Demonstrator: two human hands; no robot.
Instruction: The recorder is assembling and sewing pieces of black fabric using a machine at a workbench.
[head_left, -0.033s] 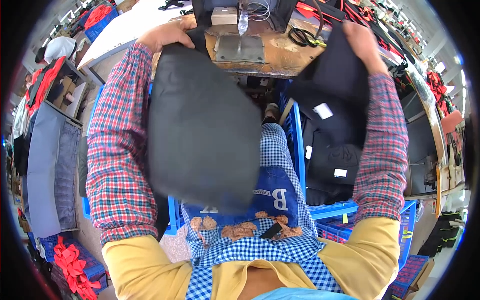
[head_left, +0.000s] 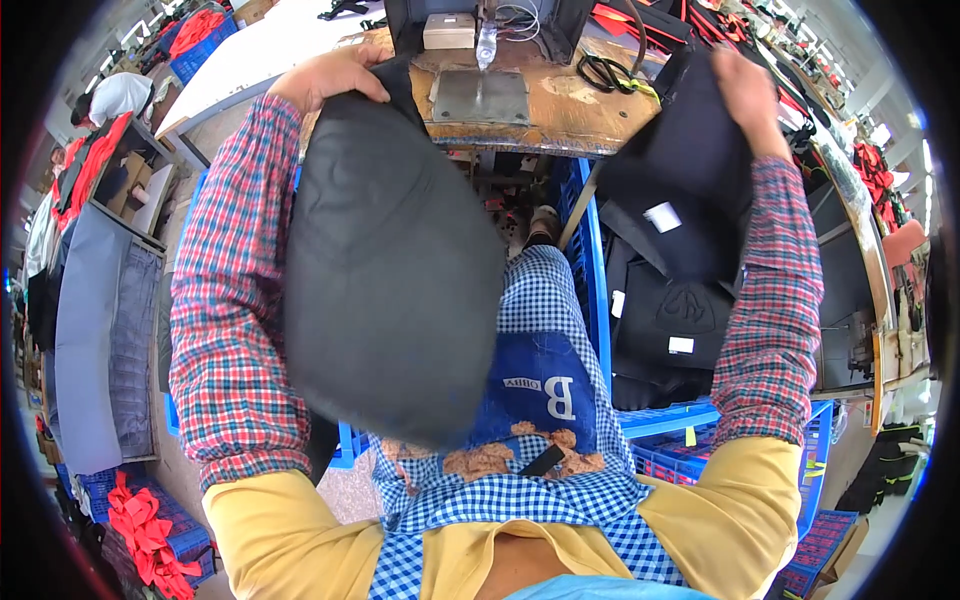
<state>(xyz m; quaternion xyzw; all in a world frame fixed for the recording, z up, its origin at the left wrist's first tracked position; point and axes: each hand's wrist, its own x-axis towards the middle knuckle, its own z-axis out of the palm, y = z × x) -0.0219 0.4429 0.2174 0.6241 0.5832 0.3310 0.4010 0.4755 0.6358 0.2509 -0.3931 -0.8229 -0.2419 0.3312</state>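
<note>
My left hand grips the top corner of a large black panel, smooth and rounded at its lower end. A faint embossed shape shows near its top, and it hangs over my apron. On the right, my right hand, somewhat blurred, is closed at the upper edge of a second black piece with a white label. This piece hangs above a blue crate, where similar black pieces with white labels lie. My right fingertips are partly hidden.
Ahead stands a worn wooden work table with a metal plate under a machine head. Black-handled scissors lie right of it. Red and black strips pile up behind. A grey padded panel stands at left.
The black panel in my left hand has swung slightly left and lower. My right hand has moved a little right with its labelled black piece.
</note>
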